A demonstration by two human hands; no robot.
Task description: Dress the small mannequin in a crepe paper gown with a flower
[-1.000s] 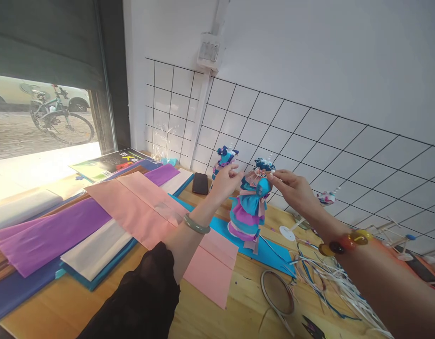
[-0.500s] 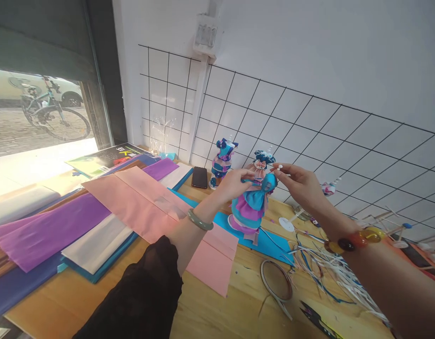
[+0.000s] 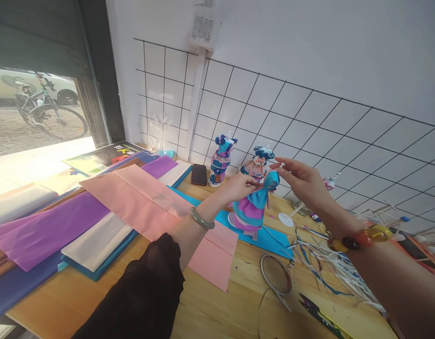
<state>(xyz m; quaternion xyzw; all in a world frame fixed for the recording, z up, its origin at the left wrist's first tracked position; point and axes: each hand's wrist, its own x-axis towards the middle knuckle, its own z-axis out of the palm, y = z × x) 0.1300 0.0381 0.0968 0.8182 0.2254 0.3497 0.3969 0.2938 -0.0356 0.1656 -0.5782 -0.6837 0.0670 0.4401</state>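
A small dress form [image 3: 250, 207] in tiered blue and purple paper or cloth leans to the right in front of me. My left hand [image 3: 242, 187] is closed, with thumb and fingers pinched at the dress's upper left side; exactly what lies between the fingertips is hidden. At the top, my right hand [image 3: 304, 181] pinches a small white knob [image 3: 282, 165] beside the blue neck piece. Just behind stands a second dressed form [image 3: 254, 167] in pink with a dark blue top. A third form [image 3: 221, 160], blue and purple, is farther left.
Pink sheets [image 3: 213, 263] and folded purple sheets [image 3: 58, 230] cover the left side. A blue strip [image 3: 274, 242] lies beneath the dress form. On the right are loose strips [image 3: 337, 268], coiled cord [image 3: 275, 275] and scissors [image 3: 319, 315]. A phone [image 3: 199, 174] lies at the back.
My right hand has risen slightly at the neck, its fingers a little more stretched. The left hand has shifted a little lower. The view has moved slightly.
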